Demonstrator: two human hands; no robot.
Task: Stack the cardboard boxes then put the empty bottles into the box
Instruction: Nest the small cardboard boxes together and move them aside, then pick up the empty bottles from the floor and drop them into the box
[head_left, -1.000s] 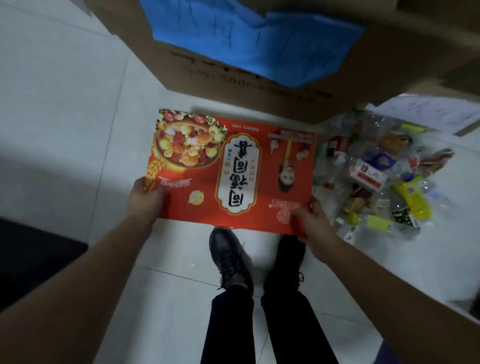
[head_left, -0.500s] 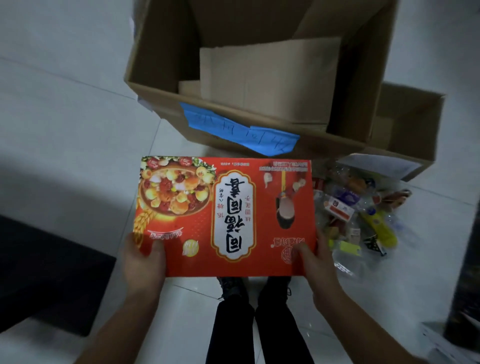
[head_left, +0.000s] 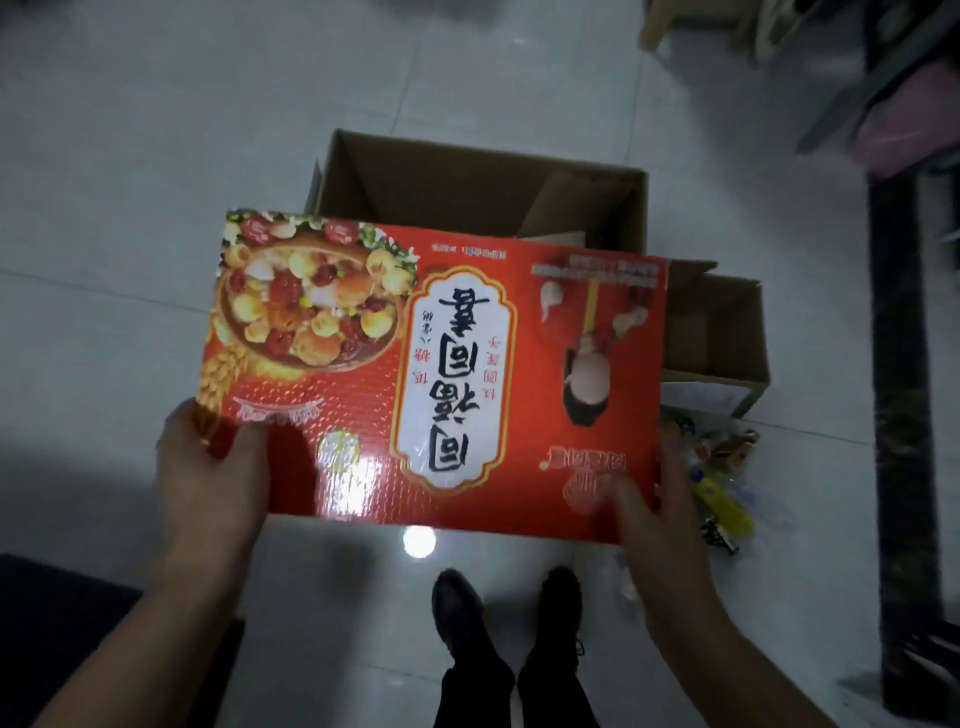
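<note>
I hold a flat red printed cardboard box (head_left: 431, 374) with both hands, above the floor in front of me. My left hand (head_left: 213, 478) grips its near left corner. My right hand (head_left: 654, 504) grips its near right corner. Behind the red box stands a large open brown cardboard box (head_left: 467, 182); the red box covers its near rim. A smaller open brown box (head_left: 727, 322) sits at its right. A pile of empty bottles (head_left: 722, 488) lies on the floor to the right, partly hidden by my right hand and the red box.
The floor is pale glossy tile (head_left: 156, 156). My two black shoes (head_left: 509, 618) stand below the red box. A dark mat (head_left: 57, 623) lies at lower left. Dark furniture (head_left: 904, 364) runs along the right side, with a stool leg (head_left: 675, 26) at the top right.
The red box has risen and come closer to the camera, and it now overlaps the big brown box. The view has tipped so the brown boxes sit lower and farther away.
</note>
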